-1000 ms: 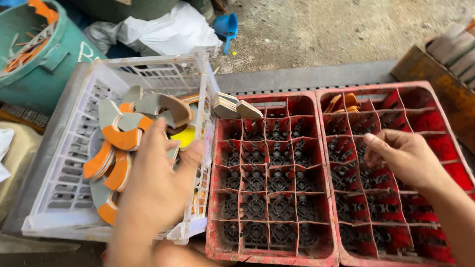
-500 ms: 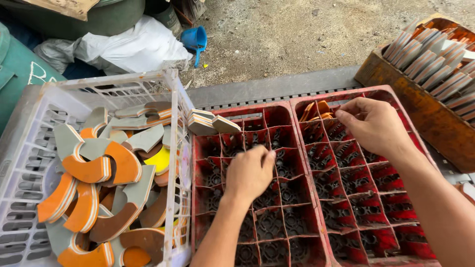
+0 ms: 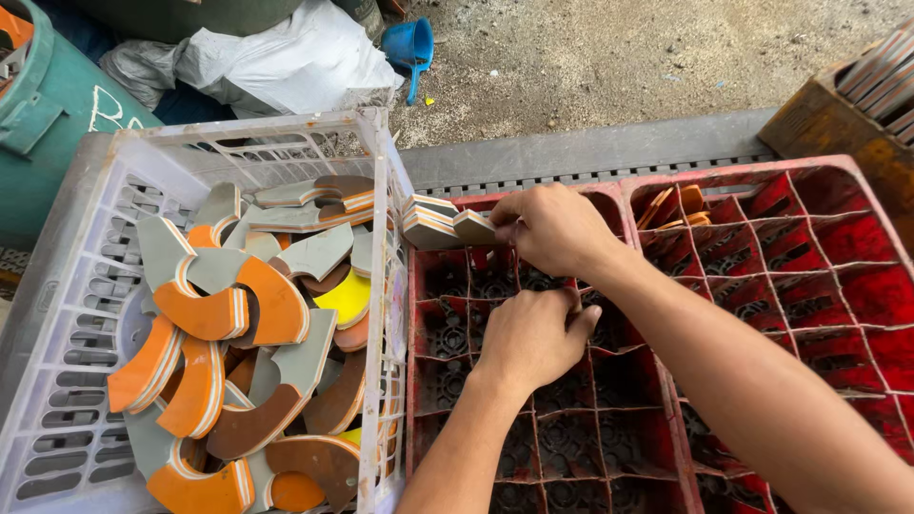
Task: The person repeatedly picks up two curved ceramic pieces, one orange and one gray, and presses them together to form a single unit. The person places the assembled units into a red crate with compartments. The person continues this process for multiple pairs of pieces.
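Curved pieces (image 3: 228,314) in orange, grey, brown and yellow fill the white plastic basket (image 3: 57,381) on your left, heaped and overlapping, so by the look of it most of the sorting is left to do. Your right hand (image 3: 557,228) reaches across to the back left corner of the near red crate (image 3: 419,381), its fingers pinched on the end of a short row of layered pieces (image 3: 440,224) that stand on edge across the crate's rim, just beside the basket's wall. Your left hand (image 3: 533,338) rests lower in the same crate, fingers curled inward over a divider; you cannot tell whether anything is inside them. Nearly every compartment of this crate shows a bare dark bottom. The second red crate (image 3: 857,257) to the right holds only a few orange pieces (image 3: 681,205) in its back left cells, the others unfilled. Judged from that, only a handful of pieces have reached the crates. A teal drum (image 3: 48,114), white sacking (image 3: 276,62) and a blue scoop (image 3: 411,43) lie on the ground beyond.
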